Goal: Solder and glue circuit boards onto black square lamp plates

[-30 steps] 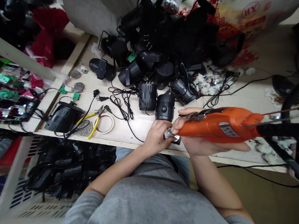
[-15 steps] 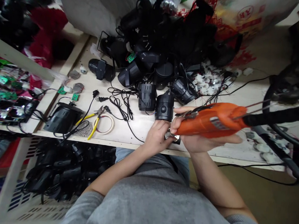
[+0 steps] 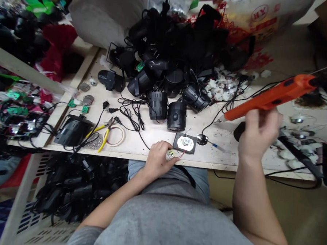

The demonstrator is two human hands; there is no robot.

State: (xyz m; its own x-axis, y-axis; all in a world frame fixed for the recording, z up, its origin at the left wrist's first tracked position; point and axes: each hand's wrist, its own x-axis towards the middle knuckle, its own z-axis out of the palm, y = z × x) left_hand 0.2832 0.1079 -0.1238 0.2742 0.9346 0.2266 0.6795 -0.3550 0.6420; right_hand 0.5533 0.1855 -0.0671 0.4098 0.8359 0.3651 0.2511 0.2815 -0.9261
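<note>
Orange plastic covers the power screwdriver (image 3: 269, 97) that the right hand (image 3: 258, 133) grips above the right half of the worktop (image 3: 157, 132), its tip pointing left and lined up with no part. The left hand (image 3: 158, 158) is closed, thumb and fingers, about a small pale part (image 3: 171, 154) with a yellow piece on it, right at the front edge. The two hands are well apart.

Just beyond the small part lies a black plate (image 3: 190, 148) with a white round motor (image 3: 184, 141) on it, near the front edge. A shiny disc (image 3: 201, 140) sits just right of the plate, and a thin hand screwdriver (image 3: 215, 145) beside that. I judge the step in hand to be a break in the screwing, with the left hand placing or steadying the small part. A next move at the plate would call for a steady left hand, and for the right one either to bring the tip over or to put the tool aside.

Farther out, two black lamp housings (image 3: 177, 116) stand behind the plate. Toward the left edge are a roll of tape (image 3: 116, 135), pliers (image 3: 105, 139) and another black housing (image 3: 72, 130). More black housings are heaped toward the back edge, with white motors (image 3: 222, 87) piled to their right.
</note>
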